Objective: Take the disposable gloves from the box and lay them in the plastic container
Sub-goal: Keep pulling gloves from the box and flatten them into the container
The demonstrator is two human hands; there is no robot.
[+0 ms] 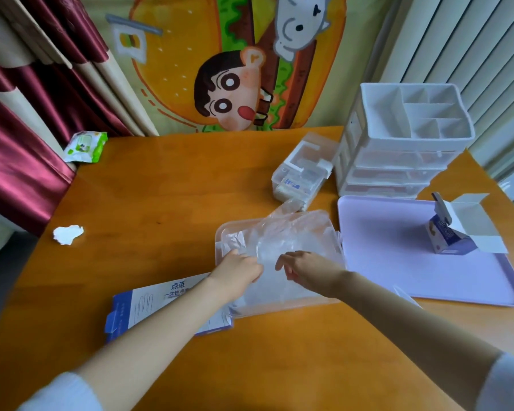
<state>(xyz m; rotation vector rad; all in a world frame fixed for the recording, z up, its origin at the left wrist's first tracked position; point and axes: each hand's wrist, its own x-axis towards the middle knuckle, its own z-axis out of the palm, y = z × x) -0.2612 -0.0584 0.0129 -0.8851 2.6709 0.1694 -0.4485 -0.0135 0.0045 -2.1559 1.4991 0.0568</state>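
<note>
Left hand (pixel 240 267) grips, right hand (pixel 306 269) touches gloves (pixel 294 232) in the plastic container (pixel 279 308).

You're in somebody's home here, a lived-in room and no workplace: a big cartoon wall hanging (pixel 235 63) (a burger and two drawn characters) fills the wall straight ahead. Satin curtains (pixel 42 93) in maroon and cream drop down at your left, and white vertical slats (pixel 472 40) run up at your right. The orange wooden table (pixel 161 188) in front of you carries household odds and ends: a pack of wet wipes (pixel 85 146), a crumpled tissue (pixel 68 233), a white drawer organiser (pixel 404 137), a lilac tray (pixel 398 262).
</note>
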